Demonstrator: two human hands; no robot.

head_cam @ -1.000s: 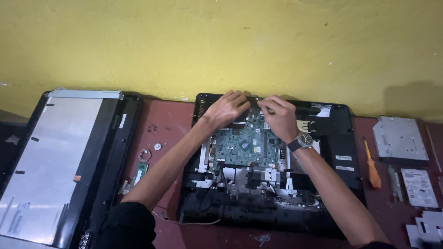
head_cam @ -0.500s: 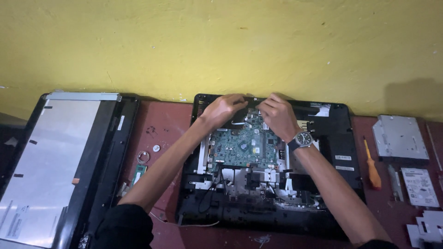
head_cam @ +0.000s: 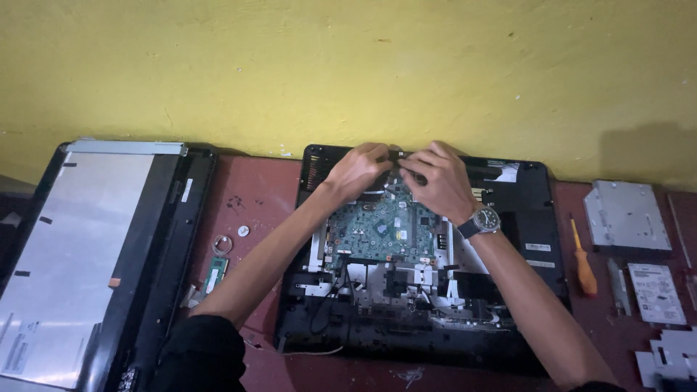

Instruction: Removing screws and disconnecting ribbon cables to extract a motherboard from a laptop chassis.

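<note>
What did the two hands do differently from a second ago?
The left hand and right hand slid closer together at the far edge of the open computer case, above the green circuit board. Their fingers now meet over a small dark part there; whether they grip it cannot be told. The screen panel, orange screwdriver and disc drive stayed where they were.
</note>
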